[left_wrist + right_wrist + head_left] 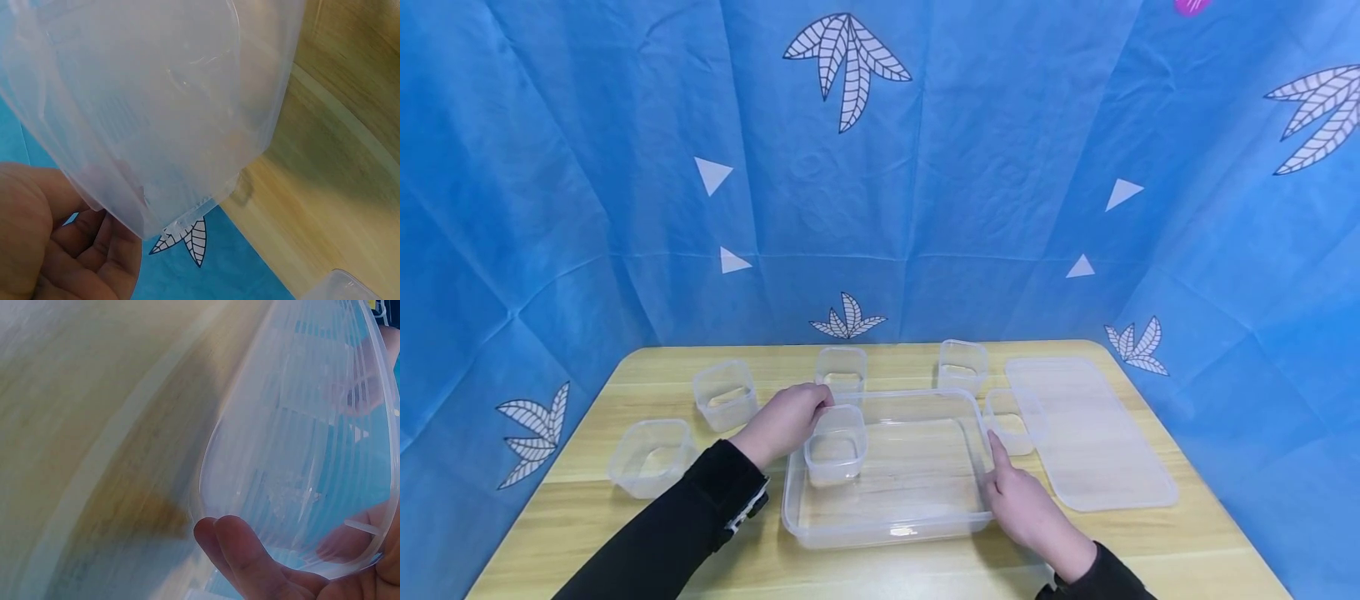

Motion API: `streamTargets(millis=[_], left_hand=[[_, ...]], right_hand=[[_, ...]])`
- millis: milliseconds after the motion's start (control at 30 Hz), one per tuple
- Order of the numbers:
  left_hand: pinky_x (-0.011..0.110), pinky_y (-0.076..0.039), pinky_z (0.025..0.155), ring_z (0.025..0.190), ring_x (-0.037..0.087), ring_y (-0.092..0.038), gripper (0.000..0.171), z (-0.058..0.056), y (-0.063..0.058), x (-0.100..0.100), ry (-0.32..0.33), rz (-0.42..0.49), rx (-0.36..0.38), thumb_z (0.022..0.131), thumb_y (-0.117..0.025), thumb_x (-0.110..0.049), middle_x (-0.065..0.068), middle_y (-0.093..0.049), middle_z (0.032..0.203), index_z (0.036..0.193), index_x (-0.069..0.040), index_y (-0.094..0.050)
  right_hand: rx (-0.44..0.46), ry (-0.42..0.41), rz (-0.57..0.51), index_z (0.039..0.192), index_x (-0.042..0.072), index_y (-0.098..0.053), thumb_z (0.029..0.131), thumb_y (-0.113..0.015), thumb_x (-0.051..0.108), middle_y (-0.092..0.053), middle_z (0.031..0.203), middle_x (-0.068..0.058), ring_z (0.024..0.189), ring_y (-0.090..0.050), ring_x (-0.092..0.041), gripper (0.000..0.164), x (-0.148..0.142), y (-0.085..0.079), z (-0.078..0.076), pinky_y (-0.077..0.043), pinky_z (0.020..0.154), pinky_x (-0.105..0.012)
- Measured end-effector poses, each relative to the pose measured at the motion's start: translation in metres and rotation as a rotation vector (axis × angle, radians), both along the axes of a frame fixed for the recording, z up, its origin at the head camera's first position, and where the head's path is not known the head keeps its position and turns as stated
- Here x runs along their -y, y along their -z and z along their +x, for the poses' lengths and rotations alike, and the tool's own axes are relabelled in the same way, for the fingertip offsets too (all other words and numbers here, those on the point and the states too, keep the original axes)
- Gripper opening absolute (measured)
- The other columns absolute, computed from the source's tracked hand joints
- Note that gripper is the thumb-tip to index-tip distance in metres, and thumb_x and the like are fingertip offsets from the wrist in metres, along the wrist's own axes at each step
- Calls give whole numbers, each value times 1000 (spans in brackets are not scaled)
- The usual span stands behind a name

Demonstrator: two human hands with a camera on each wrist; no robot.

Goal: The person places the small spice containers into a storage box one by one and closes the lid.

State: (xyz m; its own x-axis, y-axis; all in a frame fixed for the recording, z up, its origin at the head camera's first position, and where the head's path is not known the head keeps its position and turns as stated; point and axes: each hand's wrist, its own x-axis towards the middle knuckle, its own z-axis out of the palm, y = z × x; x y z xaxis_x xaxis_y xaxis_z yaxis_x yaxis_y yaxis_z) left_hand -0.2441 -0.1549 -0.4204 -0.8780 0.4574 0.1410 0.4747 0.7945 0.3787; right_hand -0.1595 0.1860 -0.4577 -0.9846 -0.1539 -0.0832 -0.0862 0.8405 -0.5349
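Observation:
My left hand [786,421] pinches the rim of a small clear square plastic container [837,450] at its far left corner. That container overlaps the left part of a large clear rectangular container [898,533] in the head view. The left wrist view shows the small container's cloudy side [162,106] close up, thumb and fingers at its edge. My right hand [1026,504] grips the right side of the large container, its index finger pointing along the rim. In the right wrist view, fingertips [234,534] lie under the large container's ribbed wall [287,444].
Several more small clear containers stand around: two at left [651,462] [725,396], one behind [841,367], others at back right [962,367] and right [1009,425]. A flat translucent lid [1097,442] lies on the wooden table [1202,554]. Blue cloth [1000,167] hangs around it.

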Motion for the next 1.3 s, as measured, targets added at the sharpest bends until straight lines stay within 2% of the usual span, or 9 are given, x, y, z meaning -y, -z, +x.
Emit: streamTargets(millis=[200, 667, 1033, 1300], left_hand=[[33, -47, 69, 72, 14, -49, 14, -1, 0, -2, -12, -35, 7, 99, -60, -2, -2, -55, 78, 87, -10, -63], [35, -51, 73, 76, 14, -56, 13, -1, 1, -6, -26, -80, 28, 97, -62, -1, -1, -61, 81, 88, -11, -65], [40, -55, 83, 95, 26, -68, 10, 0, 0, -7, -13, -95, 28, 97, -60, 0, 10, -69, 96, 100, -4, -69], [40, -55, 84, 96, 27, -67, 11, 0, 1, -7, -10, -97, 28, 98, -59, 0, 10, -70, 98, 102, -4, -69]], right_hand=[[-1, 1, 4, 155, -8, -15, 98, -47, 7, -61, 76, 1, 63, -51, -14, 67, -1, 1, -1, -47, 66, -38], [9, 7, 11, 156, -7, -15, 99, -46, 8, -58, 73, 2, 61, -49, -15, 67, 1, 0, 0, -45, 64, -37], [4, 6, 7, 156, -6, -14, 99, -46, 8, -58, 72, 3, 58, -48, -15, 67, 0, 1, 1, -45, 64, -36], [0, 9, 4, 156, -6, -15, 99, -46, 8, -61, 77, 2, 59, -49, -14, 67, 0, 1, 1, -45, 64, -36]])
